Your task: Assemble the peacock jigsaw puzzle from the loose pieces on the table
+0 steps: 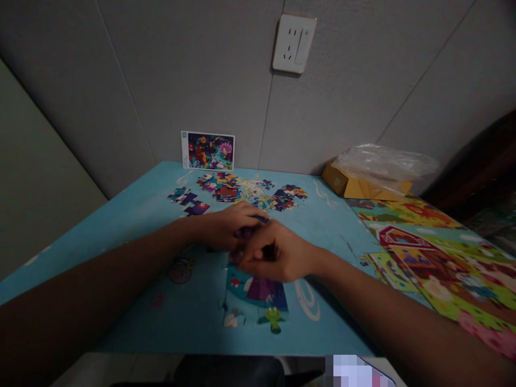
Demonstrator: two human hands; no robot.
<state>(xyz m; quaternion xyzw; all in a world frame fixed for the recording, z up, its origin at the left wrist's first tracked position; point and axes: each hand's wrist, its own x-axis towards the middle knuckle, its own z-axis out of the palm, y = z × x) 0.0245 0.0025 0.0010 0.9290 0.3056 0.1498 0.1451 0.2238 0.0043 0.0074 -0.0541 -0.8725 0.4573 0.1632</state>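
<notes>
In the head view, a partly joined jigsaw puzzle (256, 293) lies on the light-blue tabletop near its front edge, showing a green frog and purple shapes. My left hand (226, 227) reaches over its far end, with its fingers bent around dark purple puzzle pieces (245, 231). Close against it, my right hand (280, 252) is curled, thumb and fingertips closed at the same pieces. The hands cover the upper part of the puzzle, so how the pieces fit there is hidden. Just beyond the hands, several loose puzzle pieces (228, 193) lie in heaps.
A picture card (209, 152) leans on the wall at the back. Right of it stands a yellow box (363, 185) with clear plastic wrap (382, 161) on top. A colourful farm picture (447, 263) covers the right side. A wall socket (294, 44) is above.
</notes>
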